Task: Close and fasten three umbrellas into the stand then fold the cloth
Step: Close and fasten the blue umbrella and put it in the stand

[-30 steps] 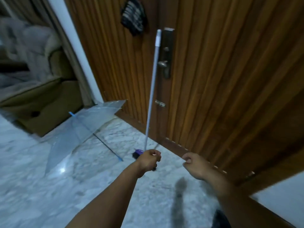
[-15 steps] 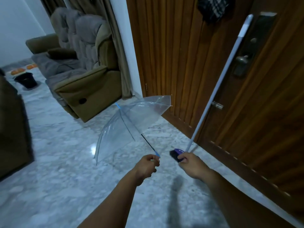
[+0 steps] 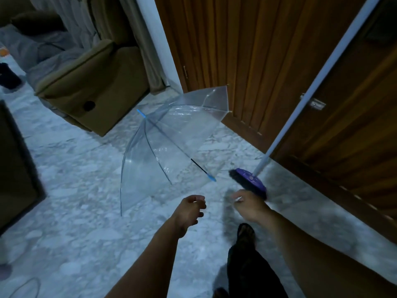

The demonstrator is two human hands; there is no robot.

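Note:
A clear plastic umbrella (image 3: 171, 143) lies open on its side on the marble floor, with a blue tip at the top left and a blue end on its dark shaft pointing toward me. My left hand (image 3: 190, 209) hovers just below that shaft end with its fingers loosely curled, and it holds nothing. To its right, my right hand (image 3: 249, 204) is blurred and holds nothing that I can see. It sits just below the broom head. Neither hand touches the umbrella.
A broom (image 3: 250, 180) with a purple head and a long white pole leans against the wooden door (image 3: 268, 61) on the right. An olive armchair (image 3: 92, 82) stands behind the umbrella. Dark furniture (image 3: 15, 168) borders the left. My dark-trousered leg (image 3: 251, 265) is at the bottom.
The view has swung down and left, so the umbrella now sits in the middle. My left hand has loosened from a fist. My right hand has dropped below the broom head.

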